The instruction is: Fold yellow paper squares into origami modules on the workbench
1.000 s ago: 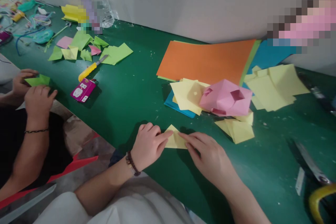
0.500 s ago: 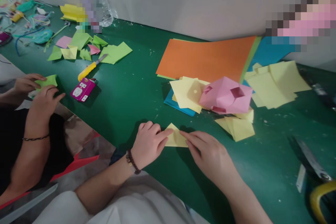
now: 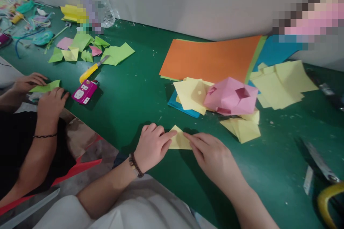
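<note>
- Our left hand [image 3: 153, 146] lies low over the worktop [image 3: 129, 93], its index fingertip on the left side of a folded piece of yellow paper [image 3: 180, 142]; whether its thumb clamps the paper we cannot tell.
- Our right hand [image 3: 213, 152] meets the same piece from the other side, index finger and thumb close together at its right edge; we cannot make out if they pinch or merely press.
- The yellow piece lies between our hands, point away from us and long edge toward us; we judge that contact from both sides steadies it and keeps its layers flat.
- Just beyond, a pink folded-paper model [image 3: 228, 94] rests partly on loose yellow sheets [image 3: 186, 94], probably set there to leave us room in front.
- The scissors [image 3: 321, 162] lie off to our right, perhaps to be within reach without crowding the paper.
- A co-worker's hand [image 3: 52, 103] touches green paper [image 3: 51, 86] well to our left, near a yellow-handled craft knife [image 3: 90, 72].
- Our fingers cover both side corners of the yellow piece, so we cannot count its layers; the scissors' handles run out of view, and pixelated blocks mask part of the plastic bottle [image 3: 109, 16].
</note>
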The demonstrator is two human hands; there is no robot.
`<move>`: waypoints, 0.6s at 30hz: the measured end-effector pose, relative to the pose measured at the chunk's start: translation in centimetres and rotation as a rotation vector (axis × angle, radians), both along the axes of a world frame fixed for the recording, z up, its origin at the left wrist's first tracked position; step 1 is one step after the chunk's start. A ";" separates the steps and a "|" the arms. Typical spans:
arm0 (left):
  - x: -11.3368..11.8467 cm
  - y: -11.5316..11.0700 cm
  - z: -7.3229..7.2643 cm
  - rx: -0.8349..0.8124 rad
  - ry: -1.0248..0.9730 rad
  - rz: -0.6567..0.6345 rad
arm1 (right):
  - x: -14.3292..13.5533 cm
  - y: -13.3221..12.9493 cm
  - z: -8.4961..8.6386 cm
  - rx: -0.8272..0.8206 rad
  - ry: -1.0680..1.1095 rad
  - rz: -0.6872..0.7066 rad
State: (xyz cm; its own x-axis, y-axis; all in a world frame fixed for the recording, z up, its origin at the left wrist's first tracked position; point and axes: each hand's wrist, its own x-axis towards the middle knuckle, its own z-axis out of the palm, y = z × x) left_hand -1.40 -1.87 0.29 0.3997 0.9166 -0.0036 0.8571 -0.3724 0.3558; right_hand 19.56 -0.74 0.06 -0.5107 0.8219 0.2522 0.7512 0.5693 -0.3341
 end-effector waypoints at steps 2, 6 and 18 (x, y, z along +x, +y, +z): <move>0.0 0.1 0.1 -0.011 0.014 -0.008 | 0.0 0.0 -0.1 0.002 0.001 -0.001; 0.0 0.4 0.4 -0.037 0.041 -0.019 | 0.0 0.0 -0.1 -0.003 0.009 -0.003; -0.5 1.4 1.1 -0.108 0.073 -0.091 | 0.1 0.1 -0.5 -0.009 -0.024 0.018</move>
